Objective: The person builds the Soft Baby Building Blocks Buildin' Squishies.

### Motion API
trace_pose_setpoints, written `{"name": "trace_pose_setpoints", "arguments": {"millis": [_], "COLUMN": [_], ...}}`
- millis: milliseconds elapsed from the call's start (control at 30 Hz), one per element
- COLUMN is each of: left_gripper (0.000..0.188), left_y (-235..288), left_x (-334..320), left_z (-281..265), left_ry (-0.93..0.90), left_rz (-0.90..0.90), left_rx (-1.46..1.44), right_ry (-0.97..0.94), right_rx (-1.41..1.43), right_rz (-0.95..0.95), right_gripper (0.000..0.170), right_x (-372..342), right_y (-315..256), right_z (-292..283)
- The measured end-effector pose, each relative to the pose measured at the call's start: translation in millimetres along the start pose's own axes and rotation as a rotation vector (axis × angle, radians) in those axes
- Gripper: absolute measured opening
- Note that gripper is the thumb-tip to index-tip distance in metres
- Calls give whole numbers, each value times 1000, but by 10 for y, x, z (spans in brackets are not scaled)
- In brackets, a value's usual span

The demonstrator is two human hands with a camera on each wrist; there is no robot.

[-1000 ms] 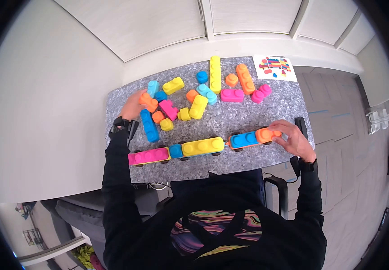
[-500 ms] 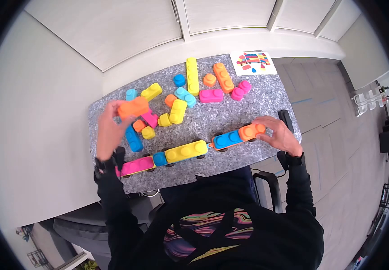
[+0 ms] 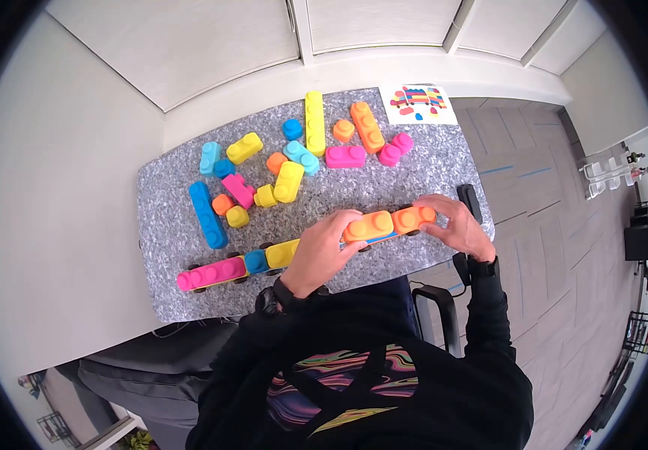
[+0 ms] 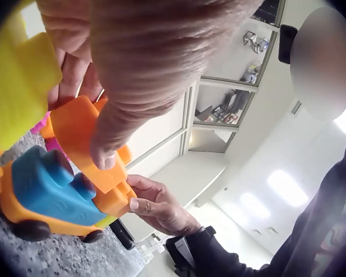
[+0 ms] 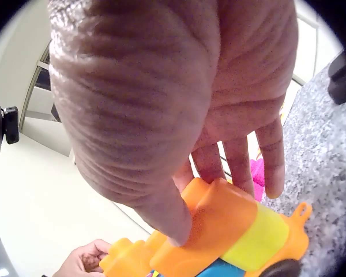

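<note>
My left hand [image 3: 318, 253] pinches an orange building block [image 3: 369, 225] between thumb and fingers, over the front car of a block train. In the left wrist view, that block is tilted above the studs of a blue block [image 4: 34, 187] on the wheeled orange base [image 4: 57, 225]. My right hand [image 3: 465, 226] grips another orange block [image 3: 415, 218] at the car's right end, thumb on one side. A yellow block [image 5: 258, 238] shows under it in the right wrist view. Behind my left hand, the rear car carries a yellow block [image 3: 282, 253], a blue block [image 3: 255, 261] and a pink block [image 3: 215, 273].
Loose blocks lie across the far half of the grey speckled table [image 3: 384, 184], among them a long blue block [image 3: 208, 215] and a long yellow block [image 3: 315, 124]. A printed picture sheet [image 3: 421, 112] lies in the far right corner. A black object [image 3: 469, 201] sits near the right edge.
My left hand has picked up the orange block from the loose blocks on the left and carried it right, over the front car. The right hand keeps its grip on the car's end.
</note>
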State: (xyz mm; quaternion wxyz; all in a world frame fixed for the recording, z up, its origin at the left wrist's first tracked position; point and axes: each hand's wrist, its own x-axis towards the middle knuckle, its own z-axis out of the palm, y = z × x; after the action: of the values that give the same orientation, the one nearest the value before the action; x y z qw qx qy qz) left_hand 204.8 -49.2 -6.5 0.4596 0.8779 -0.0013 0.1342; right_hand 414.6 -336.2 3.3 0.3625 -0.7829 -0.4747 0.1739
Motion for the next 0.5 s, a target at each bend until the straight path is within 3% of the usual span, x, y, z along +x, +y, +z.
{"name": "trace_pose_setpoints", "arguments": {"millis": [133,367,500], "left_gripper": [49,49,51], "left_y": [-10,-58,1], "left_x": [4,-5,23], "left_z": [58,185,148], "left_ry": [-50,-58,-165], "left_rz": [-83,-78,-148], "left_rx": [2,53,159], "right_ry": [2,-7,-12], "right_rx": [-5,30,58], "right_rz": [-5,22,56], "right_gripper": [52,51,51], "right_x": [-3,4,-2], "right_y": [11,-65,-56], "right_z": [6,-9,2]}}
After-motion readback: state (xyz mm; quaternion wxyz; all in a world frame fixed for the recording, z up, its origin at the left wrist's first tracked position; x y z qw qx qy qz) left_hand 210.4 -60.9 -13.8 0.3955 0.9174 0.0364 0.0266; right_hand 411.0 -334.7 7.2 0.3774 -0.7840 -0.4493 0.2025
